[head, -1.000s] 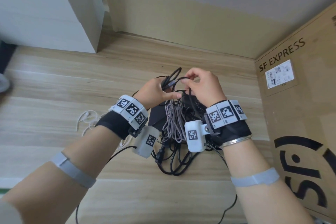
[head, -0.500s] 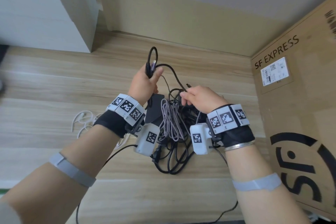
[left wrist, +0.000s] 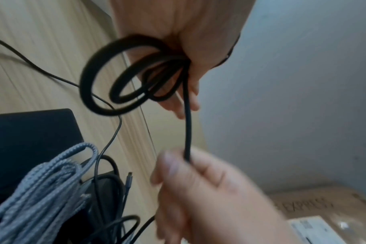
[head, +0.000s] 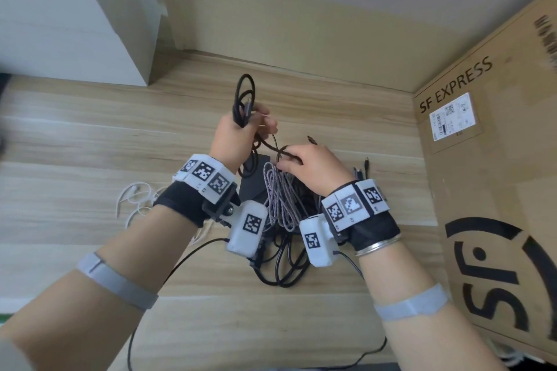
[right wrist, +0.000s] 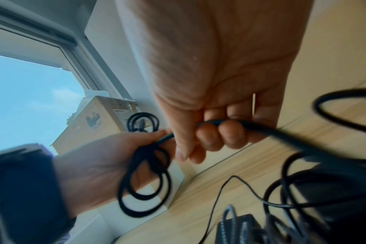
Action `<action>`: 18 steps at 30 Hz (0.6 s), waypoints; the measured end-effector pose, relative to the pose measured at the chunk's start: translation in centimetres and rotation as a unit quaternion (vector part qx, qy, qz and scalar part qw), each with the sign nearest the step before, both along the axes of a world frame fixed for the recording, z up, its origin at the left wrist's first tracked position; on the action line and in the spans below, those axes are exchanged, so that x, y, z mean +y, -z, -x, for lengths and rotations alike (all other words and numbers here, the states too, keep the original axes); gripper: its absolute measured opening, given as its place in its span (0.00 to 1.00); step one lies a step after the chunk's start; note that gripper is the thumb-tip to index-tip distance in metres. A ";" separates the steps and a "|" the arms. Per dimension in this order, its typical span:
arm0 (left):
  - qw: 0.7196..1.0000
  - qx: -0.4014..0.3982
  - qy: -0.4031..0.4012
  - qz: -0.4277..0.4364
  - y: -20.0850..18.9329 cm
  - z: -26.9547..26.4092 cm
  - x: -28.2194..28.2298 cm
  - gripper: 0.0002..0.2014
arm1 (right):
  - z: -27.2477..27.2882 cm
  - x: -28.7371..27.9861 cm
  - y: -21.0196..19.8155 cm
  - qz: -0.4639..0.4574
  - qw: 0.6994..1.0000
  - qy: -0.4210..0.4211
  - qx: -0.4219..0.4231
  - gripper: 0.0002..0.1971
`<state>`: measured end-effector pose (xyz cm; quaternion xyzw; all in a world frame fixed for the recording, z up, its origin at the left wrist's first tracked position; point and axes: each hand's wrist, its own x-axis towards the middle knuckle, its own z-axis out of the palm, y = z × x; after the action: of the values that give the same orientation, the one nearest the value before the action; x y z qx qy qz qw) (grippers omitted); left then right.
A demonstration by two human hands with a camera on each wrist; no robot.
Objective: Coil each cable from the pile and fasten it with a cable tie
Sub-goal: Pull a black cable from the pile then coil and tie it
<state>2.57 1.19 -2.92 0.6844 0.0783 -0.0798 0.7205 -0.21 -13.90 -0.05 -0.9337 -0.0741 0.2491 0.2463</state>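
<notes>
The left hand (head: 238, 141) is clenched round a few small loops of thin black round cable (head: 244, 99), held up above the far side of the pile, and the right hand (head: 307, 166) pinches the same cable's free run just right of it, low over the tangled pile of black leads (head: 283, 262) on the pale wood-grain worktop (head: 90, 135). The main risk is that this run is still threaded through the pile: a further pull could snag it, dragging the grey braided cable bundle (head: 278, 199) and the flat black power brick (head: 251, 181) along. The loops look loosely stacked, so a jerk could spring them out of the left hand's grip. No cable tie is visible, though blur in both wrist views may be hiding one; reaching for one would leave the coil held single-handed and free to unwind.
</notes>
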 end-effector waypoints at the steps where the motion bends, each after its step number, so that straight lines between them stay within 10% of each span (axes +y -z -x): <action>1: 1.000 0.004 -0.001 0.021 -0.3 -0.1 0.4 0.13 | 0.1 -0.6 0.1 0.002 1.000 0.008 0.007 0.11; 9: 0.994 0.064 -0.037 0.085 -0.8 -0.5 2.1 0.13 | -0.1 -4.4 0.0 0.040 0.996 0.040 0.066 0.09; 18: 0.963 0.061 0.189 -0.182 0.5 1.2 0.1 0.31 | -1.2 -3.2 -0.6 -0.027 0.986 0.084 -0.141 0.06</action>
<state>1.37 1.31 -3.37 0.8003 0.0040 -0.2406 0.5493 0.95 -17.13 0.55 -0.9553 -0.0357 0.0911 0.2788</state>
